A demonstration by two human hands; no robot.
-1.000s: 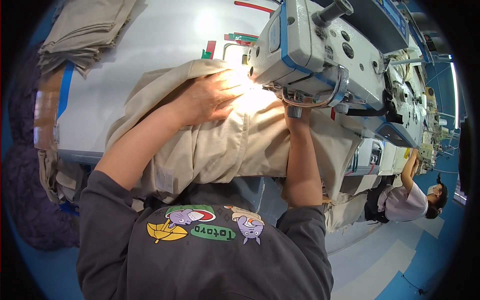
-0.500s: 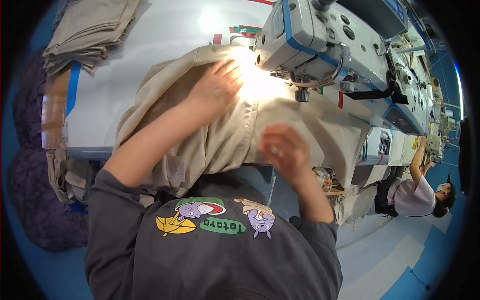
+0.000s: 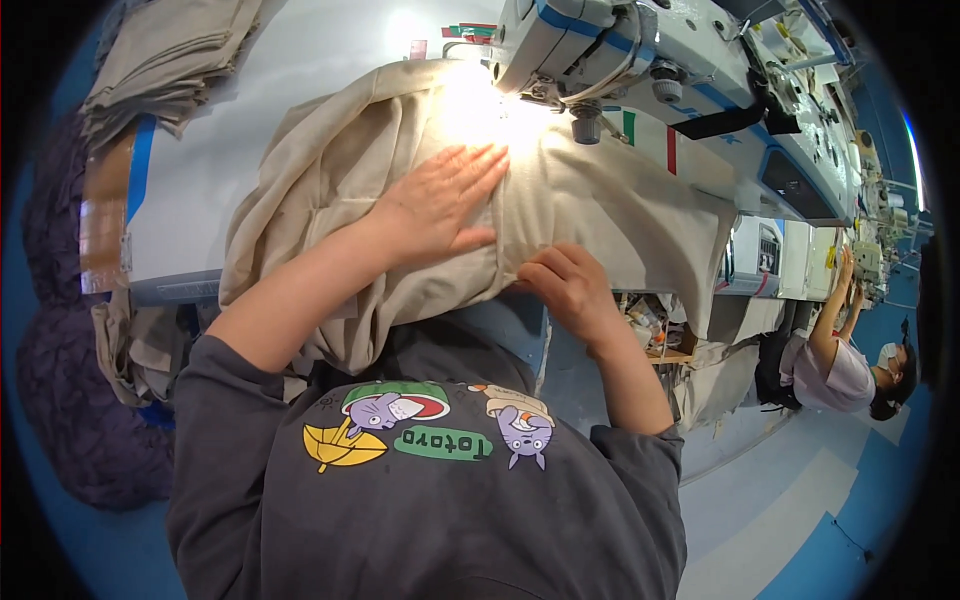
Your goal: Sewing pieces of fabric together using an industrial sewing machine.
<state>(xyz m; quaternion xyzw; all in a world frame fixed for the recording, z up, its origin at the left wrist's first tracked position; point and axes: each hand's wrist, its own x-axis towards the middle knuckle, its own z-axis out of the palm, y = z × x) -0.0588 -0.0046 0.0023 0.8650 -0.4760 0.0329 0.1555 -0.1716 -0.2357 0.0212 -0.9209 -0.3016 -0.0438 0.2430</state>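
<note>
Beige fabric (image 3: 620, 210), a partly sewn garment with a seam down its middle, spreads under the sewing machine (image 3: 570, 50) and hangs over the table's front edge. My left hand (image 3: 440, 200) lies flat on it, fingers stretched toward the brightly lit needle area. Glare hides the needle and presser foot. Nearer to me, my right hand (image 3: 568, 290) pinches the fabric at its front edge, beside the seam. Folds bunch up to the left, under my left forearm.
A stack of beige cut pieces (image 3: 175, 55) lies at the far left of the white table (image 3: 190, 220). Dark purple cloth (image 3: 90, 390) is heaped beyond its left end. At the right, another person (image 3: 835, 360) works at a machine.
My left hand has drawn back from the needle area and flattened on the fabric. My right hand, blurred and above the cloth before, has come to its front edge and closed there.
</note>
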